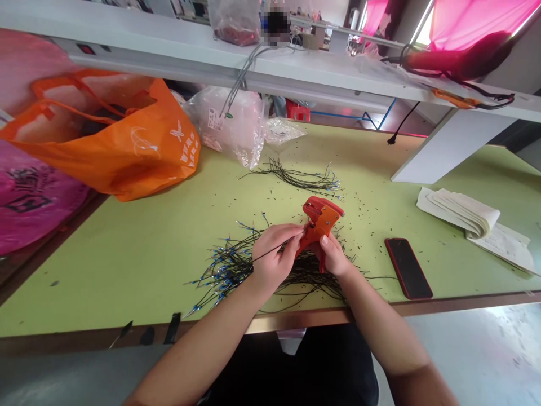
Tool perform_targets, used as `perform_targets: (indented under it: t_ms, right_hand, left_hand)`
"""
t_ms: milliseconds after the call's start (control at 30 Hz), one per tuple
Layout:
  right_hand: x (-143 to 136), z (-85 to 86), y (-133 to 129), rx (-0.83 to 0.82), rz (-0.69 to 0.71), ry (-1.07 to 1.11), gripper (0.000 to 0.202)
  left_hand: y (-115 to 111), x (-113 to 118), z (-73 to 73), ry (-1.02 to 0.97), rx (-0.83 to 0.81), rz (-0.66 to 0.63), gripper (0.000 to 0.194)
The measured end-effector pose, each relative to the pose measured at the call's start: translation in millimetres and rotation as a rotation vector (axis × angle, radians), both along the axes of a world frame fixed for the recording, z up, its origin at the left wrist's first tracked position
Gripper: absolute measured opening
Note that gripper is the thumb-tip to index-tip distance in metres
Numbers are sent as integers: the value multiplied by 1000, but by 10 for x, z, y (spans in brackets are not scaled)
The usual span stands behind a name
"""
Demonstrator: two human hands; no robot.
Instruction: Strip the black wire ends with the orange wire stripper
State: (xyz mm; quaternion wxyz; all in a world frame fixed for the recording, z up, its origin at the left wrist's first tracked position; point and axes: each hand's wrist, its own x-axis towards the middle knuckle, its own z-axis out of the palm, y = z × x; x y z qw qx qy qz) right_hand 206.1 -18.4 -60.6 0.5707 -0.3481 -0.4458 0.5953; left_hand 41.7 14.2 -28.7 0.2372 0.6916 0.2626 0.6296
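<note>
My right hand (332, 256) grips a red and orange wire stripper (323, 220) by its handles, with the jaws pointing up and away from me. Between the fingertips of my left hand (276, 251) is a thin black wire (270, 252), its end held up at the stripper's jaws. Whether the jaws touch the wire I cannot tell. Under both hands lies a large pile of black wires (228, 270), many with blue and bare metal ends at the left. Farther back rests a smaller bundle of black wires (300, 179).
An orange bag (143, 141) and a pink bag (38, 197) stand at the left. Clear plastic bags (232, 121) lie behind. A phone (408, 268) and folded papers (460, 208) are at the right. Black scraps dot the green table (127, 254); a white shelf (169, 51) spans the back.
</note>
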Motion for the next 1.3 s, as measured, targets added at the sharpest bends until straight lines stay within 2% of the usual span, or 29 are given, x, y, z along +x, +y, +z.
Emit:
perform_targets:
  t_ms: [233,300,400,500,700,867,1033,1167,1300]
  right_hand:
    - [-33,4,-8,17,24,9,59]
    - [-31,33,-11,44,54,18,55]
    - [25,100,-6,62,188,53,56]
    - [125,150,5,36,363,117,60]
    - [231,137,2,-11,532,145,61]
    - [209,145,-3,-41,586,134,64]
    - [229,107,16,-41,554,174,63]
    - [209,137,9,-36,565,159,64]
    - [162,193,-6,-31,607,154,64]
  left_hand:
    - [-19,12,5,3,-2,-28,14]
    - [-25,20,9,-35,-45,-63,12]
    - [-5,25,28,-193,-248,-163,9]
    - [65,15,68,-410,-475,-239,18]
    - [166,-12,167,-672,-633,-325,32]
    - [144,-2,201,-685,-695,-390,35]
    - [141,-6,211,-729,-770,-424,34]
    - [146,0,179,-737,-834,-478,35]
    - [142,29,131,-719,-871,-456,37]
